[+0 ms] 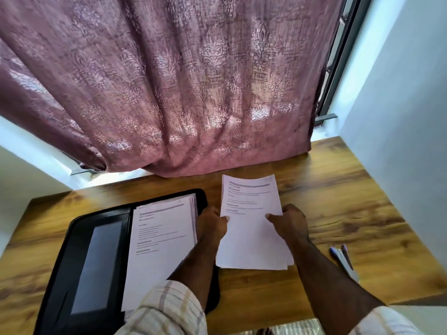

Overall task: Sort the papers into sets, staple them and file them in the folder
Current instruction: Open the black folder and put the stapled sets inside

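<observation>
Head view: both hands' fingers pinch a white printed paper stack, edges slightly fanned, beside the open folder

Both forearms reaching up from 6 o'clock toward 12, striped sleeves at the elbows; left hand at 9 o'clock and right hand at 3 o'clock of a paper stack, thumbs on top, fingers curled beneath its edges.
</observation>
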Action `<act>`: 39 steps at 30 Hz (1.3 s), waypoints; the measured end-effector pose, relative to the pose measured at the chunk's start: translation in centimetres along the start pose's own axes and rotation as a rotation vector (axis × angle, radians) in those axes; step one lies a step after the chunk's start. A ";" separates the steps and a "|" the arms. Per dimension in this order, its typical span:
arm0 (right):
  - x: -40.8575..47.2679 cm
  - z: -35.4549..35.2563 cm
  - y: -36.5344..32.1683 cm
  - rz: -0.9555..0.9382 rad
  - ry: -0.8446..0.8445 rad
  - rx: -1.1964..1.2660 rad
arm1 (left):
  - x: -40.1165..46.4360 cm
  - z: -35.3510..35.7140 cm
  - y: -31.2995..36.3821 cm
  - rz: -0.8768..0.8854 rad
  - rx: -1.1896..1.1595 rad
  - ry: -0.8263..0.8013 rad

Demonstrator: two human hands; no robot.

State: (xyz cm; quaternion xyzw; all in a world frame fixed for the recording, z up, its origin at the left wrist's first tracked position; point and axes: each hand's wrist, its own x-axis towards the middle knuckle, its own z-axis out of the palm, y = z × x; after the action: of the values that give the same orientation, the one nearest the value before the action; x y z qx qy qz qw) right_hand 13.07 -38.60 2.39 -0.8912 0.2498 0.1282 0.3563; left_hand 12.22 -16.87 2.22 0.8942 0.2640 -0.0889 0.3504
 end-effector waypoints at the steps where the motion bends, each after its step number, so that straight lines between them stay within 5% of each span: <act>1: -0.2 -0.1 0.2 -0.013 0.013 -0.023 | -0.3 -0.1 -0.1 0.020 -0.001 0.012; 8: -1.8 0.0 0.8 -0.047 0.001 -0.096 | -2.5 -0.5 -2.0 0.057 -0.073 0.082; 17: -1.1 1.0 0.4 -0.092 0.022 -0.185 | 0.8 -1.4 0.6 0.044 -0.416 -0.055; 24: 0.6 0.6 -0.7 -0.203 0.098 -0.187 | 3.8 -1.3 1.9 0.092 -0.470 -0.165; 34: 4.7 1.1 -8.5 -0.630 -0.091 -0.294 | 3.6 -2.2 0.2 0.202 -0.587 -0.333; 39: 7.1 0.7 -12.4 -0.711 -0.345 -0.313 | 4.0 -2.1 -0.9 0.353 -0.587 -0.378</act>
State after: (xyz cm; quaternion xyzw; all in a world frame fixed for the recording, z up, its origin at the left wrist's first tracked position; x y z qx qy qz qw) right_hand 25.71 -32.89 6.05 -0.9306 -0.1588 0.1811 0.2755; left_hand 15.07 -13.31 1.88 0.7556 0.0509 -0.1109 0.6436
